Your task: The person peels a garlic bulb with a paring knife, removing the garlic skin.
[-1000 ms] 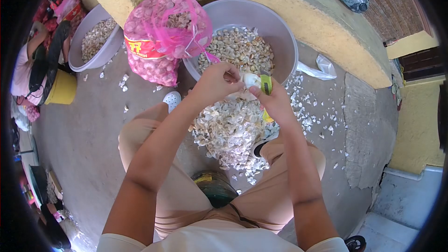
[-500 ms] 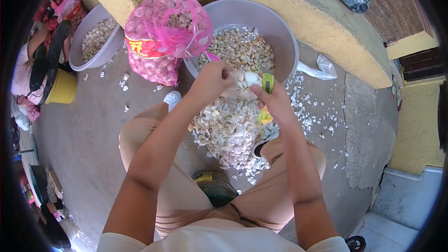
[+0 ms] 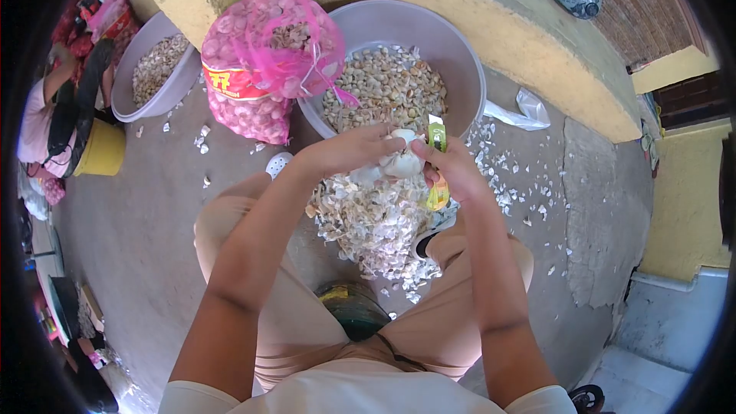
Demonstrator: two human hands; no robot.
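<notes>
A white garlic bulb (image 3: 402,162) is between my two hands, above a heap of garlic skins (image 3: 376,222) on the ground. My left hand (image 3: 356,147) reaches in from the left, its fingers closed on the bulb's upper side. My right hand (image 3: 458,169) is wrapped round a green and yellow box cutter (image 3: 437,135), which stands roughly upright. The right thumb also presses against the bulb. Beyond my hands, a large pale tub (image 3: 469,69) holds many loose garlic cloves (image 3: 391,84).
A pink mesh sack of garlic (image 3: 253,111) stands left of the tub. Farther left are another tub of cloves (image 3: 126,113), a yellow bucket (image 3: 105,149) and a seated person (image 3: 46,126). A low yellow wall (image 3: 537,69) curves behind. Scraps of skin litter the ground at right.
My left hand has moved right and down from above the heap onto the garlic bulb. The right hand keeps the box cutter, now more upright.
</notes>
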